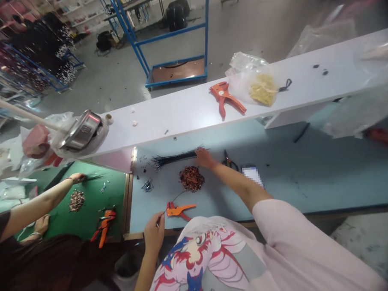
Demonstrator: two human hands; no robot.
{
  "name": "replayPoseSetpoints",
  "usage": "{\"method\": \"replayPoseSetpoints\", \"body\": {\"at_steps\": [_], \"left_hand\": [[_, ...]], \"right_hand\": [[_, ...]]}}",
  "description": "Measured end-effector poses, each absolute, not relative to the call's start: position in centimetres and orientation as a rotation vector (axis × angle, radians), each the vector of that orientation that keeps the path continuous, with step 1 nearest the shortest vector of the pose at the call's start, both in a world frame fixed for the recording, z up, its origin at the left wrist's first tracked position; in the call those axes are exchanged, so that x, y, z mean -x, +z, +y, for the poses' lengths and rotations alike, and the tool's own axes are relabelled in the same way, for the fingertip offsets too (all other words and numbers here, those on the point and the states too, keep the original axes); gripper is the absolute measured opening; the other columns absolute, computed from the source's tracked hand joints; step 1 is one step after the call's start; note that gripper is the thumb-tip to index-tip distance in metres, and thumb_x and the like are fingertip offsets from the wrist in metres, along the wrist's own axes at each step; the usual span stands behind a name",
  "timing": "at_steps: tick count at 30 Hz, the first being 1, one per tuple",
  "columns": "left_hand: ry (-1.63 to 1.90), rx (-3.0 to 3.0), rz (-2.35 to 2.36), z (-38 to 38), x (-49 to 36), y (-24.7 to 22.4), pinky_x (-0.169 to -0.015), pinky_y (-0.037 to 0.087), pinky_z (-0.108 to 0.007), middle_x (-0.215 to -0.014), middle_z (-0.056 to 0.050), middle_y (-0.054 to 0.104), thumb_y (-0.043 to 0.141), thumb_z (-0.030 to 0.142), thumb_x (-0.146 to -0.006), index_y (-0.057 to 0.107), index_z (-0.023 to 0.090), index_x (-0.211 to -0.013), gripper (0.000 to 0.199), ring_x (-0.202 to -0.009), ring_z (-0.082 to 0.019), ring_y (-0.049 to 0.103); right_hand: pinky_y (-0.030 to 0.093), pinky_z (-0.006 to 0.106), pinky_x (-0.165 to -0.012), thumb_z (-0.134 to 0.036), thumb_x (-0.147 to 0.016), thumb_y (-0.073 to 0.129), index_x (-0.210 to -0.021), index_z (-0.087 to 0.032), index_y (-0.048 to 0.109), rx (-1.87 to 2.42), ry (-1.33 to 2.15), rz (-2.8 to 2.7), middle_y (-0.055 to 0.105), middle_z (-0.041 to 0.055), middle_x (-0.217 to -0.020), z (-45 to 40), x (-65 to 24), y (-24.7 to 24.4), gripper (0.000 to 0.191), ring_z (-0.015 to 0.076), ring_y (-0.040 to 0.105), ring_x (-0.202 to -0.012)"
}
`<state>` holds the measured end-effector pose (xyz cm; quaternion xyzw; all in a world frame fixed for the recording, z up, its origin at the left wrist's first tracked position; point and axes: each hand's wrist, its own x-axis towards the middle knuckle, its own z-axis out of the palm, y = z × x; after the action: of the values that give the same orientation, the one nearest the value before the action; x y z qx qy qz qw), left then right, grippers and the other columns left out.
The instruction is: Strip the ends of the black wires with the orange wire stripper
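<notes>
My left hand (154, 228) is closed in a pinch on a thin dark wire (175, 198) near the front edge of the bench. The wire runs up past the jaws of an orange wire stripper (180, 209) lying on the blue mat. My right hand (205, 158) reaches forward, fingers closed round the right end of a bundle of black wires (178, 157). Between the hands sits a pile of small copper-coloured terminals (191, 178). Left of it is a little heap of silvery bits (147, 185). Black-handled scissors (229, 162) lie right of my right hand.
A white shelf (167, 116) crosses behind the mat, holding a red-orange wire stripper (224, 99), a bag of yellow pieces (262, 89) and a metal lamp (83, 131). At left, a co-worker's hands (77, 178) work over a green mat (102, 177). A blurred white item (252, 175) lies right.
</notes>
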<state>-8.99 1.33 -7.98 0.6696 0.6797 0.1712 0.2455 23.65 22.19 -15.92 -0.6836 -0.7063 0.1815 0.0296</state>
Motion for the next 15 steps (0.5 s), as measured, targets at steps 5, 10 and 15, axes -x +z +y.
{"method": "replayPoseSetpoints", "body": {"at_steps": [5, 10, 15], "left_hand": [[0.504, -1.783, 1.837, 2.5, 7.6, -7.3, -0.072, 0.050, -0.029, -0.089, -0.007, 0.070, 0.044, 0.040, -0.087, 0.067, 0.018, -0.093, 0.033, -0.079, -0.018, 0.064], [0.526, -1.616, 1.829, 4.6, 6.4, -6.9, -0.069, 0.050, -0.029, -0.083, -0.007, 0.069, 0.046, 0.041, -0.085, 0.067, 0.017, -0.093, 0.033, -0.076, -0.018, 0.063], [0.615, -1.350, 1.747, 6.5, 4.7, -6.6, -0.067, 0.050, -0.027, -0.078, -0.006, 0.067, 0.051, 0.044, -0.080, 0.064, 0.015, -0.093, 0.035, -0.075, -0.017, 0.062]], "right_hand": [[0.018, 0.056, -0.107, -0.032, -0.086, 0.054, -0.134, -0.011, 0.042, 2.123, 0.692, -1.978, 0.029, 0.0199, -0.147, 25.8, -23.7, -17.5, 0.053, 0.0361, 0.022, -0.136], [0.006, 0.057, -0.108, -0.022, -0.081, 0.058, -0.125, -0.008, 0.051, 2.016, 0.873, -1.766, 0.032, 0.0200, -0.146, 23.5, -24.3, -18.1, 0.046, 0.0366, 0.019, -0.135], [0.028, 0.048, -0.103, -0.018, -0.080, 0.057, -0.122, -0.005, 0.051, 1.812, 1.062, -1.345, 0.046, 0.0205, -0.135, 17.7, -23.7, -15.8, 0.045, 0.0297, 0.033, -0.128]]}}
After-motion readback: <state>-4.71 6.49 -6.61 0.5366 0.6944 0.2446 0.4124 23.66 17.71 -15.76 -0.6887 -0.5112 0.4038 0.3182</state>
